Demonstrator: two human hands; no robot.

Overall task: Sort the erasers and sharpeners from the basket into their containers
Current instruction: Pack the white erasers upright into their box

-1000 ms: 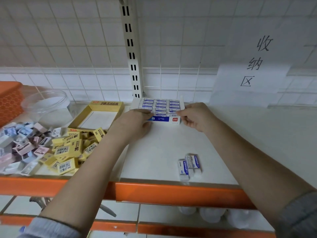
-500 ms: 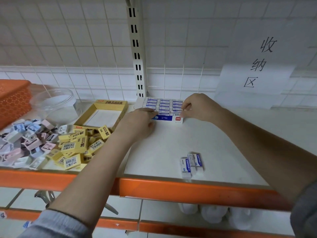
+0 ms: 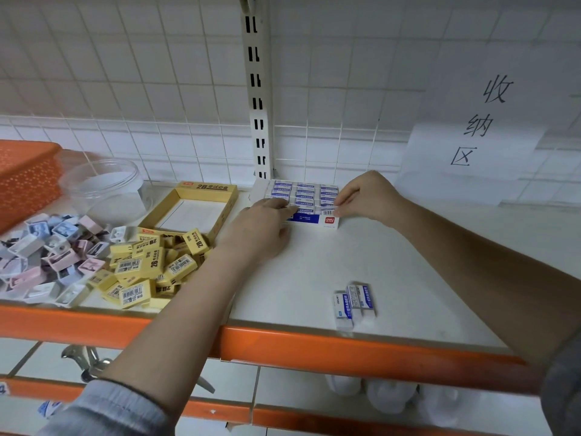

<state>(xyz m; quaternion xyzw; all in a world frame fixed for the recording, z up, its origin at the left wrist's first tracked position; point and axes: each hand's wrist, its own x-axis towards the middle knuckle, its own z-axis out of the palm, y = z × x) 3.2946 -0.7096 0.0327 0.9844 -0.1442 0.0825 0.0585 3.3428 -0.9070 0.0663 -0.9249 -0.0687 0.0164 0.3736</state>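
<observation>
Far back on shelf, white eraser box (image 3: 303, 205) nearly full — left hand (image 3: 263, 226) flat on front row, right hand (image 3: 361, 196) pinching last eraser (image 3: 327, 211) in. Risk: row too tight, neighbours pop out. Three spare erasers (image 3: 353, 302) wait near edge.

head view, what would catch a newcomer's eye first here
Both hands, left hand and right hand, meet at the white-and-blue box of erasers at the back of the white shelf. To the left, a loose heap of yellow 2B erasers lies beside a pile of pastel pink, blue and white sharpeners. Three white-and-blue erasers lie near the orange front edge.
</observation>
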